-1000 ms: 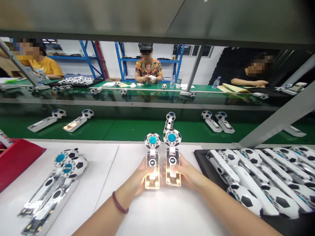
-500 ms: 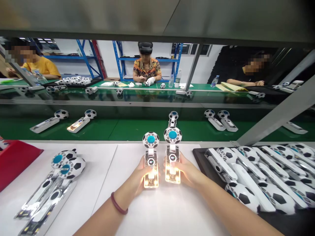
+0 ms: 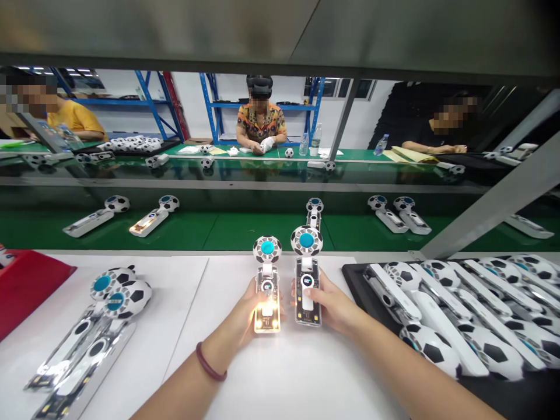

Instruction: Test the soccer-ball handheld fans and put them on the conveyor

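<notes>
On the white surface, the left hand gripped a football-headed handheld fan with its handle lit, and the right hand gripped a second, unlit fan, side by side, screens up, seemingly for comparison. Further fans filled a tray to the right; beyond, a green conveyor carried more.

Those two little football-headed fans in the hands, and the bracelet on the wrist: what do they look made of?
Left fan and right fan: probably glossy plastic, with see-through handles; the left one glows from inside. The left hand and right hand grip them. Bracelet: dark red, smooth, possibly rubber or cord; too small to tell.
</notes>
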